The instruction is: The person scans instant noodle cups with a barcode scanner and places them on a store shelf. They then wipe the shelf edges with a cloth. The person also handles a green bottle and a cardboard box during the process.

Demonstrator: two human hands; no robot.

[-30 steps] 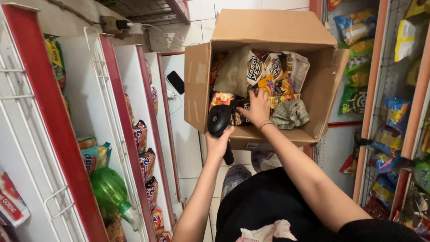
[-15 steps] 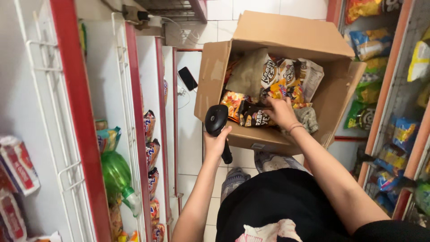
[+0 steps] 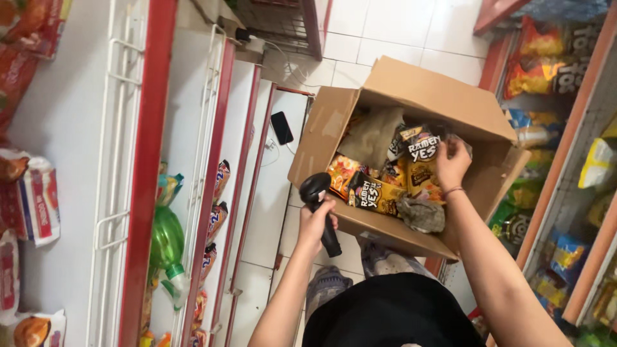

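Scanner sits in my left hand, fist wrapped round its black grip, with the head tipped up towards the box so its window faces the packets rather than the floor. I hold it just at the near left edge of the box, close to the goods but not touching them, which leaves room for a packet to be turned in front of it.

My right hand is down inside the box, fingers curled over the top edge of a dark snack packet that stands upright among the others. I cannot tell whether I have it fully pinched or am only touching it. Just below lies a second dark packet, flat on its side with its face up, and orange packets are wedged beside it. A grey crumpled bag rests at the near wall.

The box has its flaps folded open and is tilted towards me, so I can see and reach everything in it; what holds it up is hidden. Red-edged shelves run along my left with a green bottle on them, and more snack racks stand to my right, so I work in a narrow aisle. A dark phone lies on the white shelf beyond the box, out of my way.
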